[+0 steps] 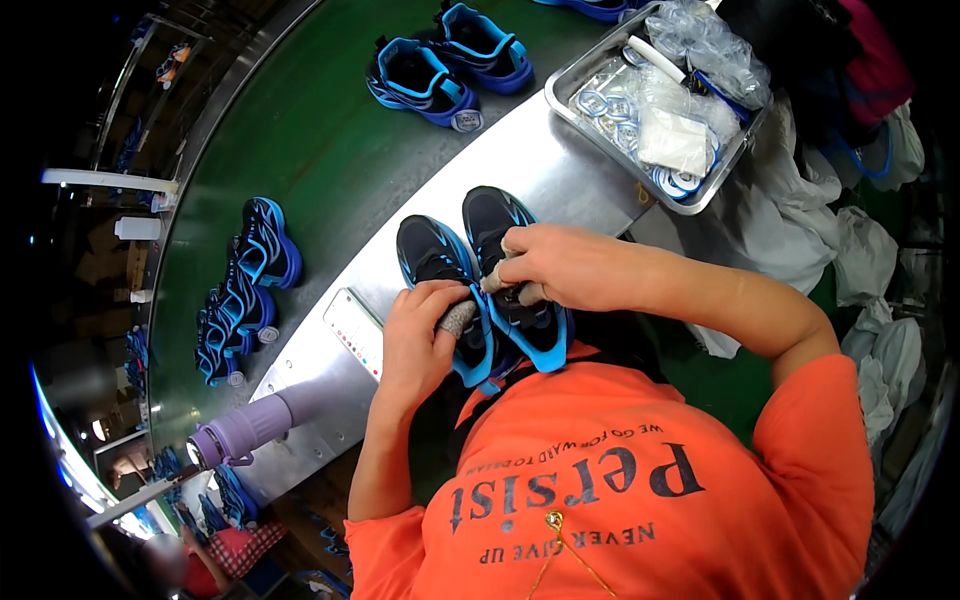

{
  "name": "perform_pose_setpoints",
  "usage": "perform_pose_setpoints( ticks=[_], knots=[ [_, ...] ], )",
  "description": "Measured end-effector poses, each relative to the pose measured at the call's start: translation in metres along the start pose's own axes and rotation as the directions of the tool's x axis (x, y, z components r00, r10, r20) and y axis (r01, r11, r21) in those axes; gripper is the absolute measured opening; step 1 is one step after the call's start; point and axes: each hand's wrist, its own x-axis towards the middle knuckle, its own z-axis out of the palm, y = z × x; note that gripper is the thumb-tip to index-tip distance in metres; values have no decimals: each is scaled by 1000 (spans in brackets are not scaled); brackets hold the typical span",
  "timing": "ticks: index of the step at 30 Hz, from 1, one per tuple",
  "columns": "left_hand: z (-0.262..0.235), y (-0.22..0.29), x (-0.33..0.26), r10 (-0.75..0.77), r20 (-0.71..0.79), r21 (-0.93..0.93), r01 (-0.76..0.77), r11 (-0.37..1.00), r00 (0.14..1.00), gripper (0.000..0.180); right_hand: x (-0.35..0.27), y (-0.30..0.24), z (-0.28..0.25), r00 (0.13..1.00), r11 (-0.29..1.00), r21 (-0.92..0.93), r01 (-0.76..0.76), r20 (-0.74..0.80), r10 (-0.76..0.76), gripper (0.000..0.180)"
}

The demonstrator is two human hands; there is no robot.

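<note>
Two black and blue sports shoes lie side by side on a metal work surface (560, 180) in front of me. My left hand (420, 340) grips the heel end of the left shoe (430, 255), thumb pressed on its grey tongue area. My right hand (560, 265) lies over the right shoe (500, 215), fingers pinching at its tongue or lace area; some fingertips are wrapped in tape. My orange shirt hides the shoes' heel ends.
A metal tray (560, 100) of round blue dials and plastic bags stands at the back right. A pair of blue shoes (445, 65) rides the green conveyor belt (310, 140); more shoes (245, 285) lie left. A purple bottle (250, 425) and a card (355, 330) rest nearby. White cloths (860, 260) pile right.
</note>
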Motion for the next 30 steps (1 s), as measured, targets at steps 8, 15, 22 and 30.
perform_pose_setpoints(
  ticks=[8,15,22,30],
  knots=[
    [13,6,-6,-311,-110,-333,260,906,944,24,0,3,-9,996,999,33,43,-79,-40,22],
    [-1,1,4,-141,23,-215,142,966,990,30,8,-14,-14,976,963,-154,-219,-37,216,22],
    [3,-3,-4,-283,19,-390,268,881,959,38,6,-12,-13,976,950,-233,-210,8,217,28],
    [0,-7,2,-222,66,-376,230,898,973,46,4,-6,-17,969,963,-107,-247,-13,247,35]
  ],
)
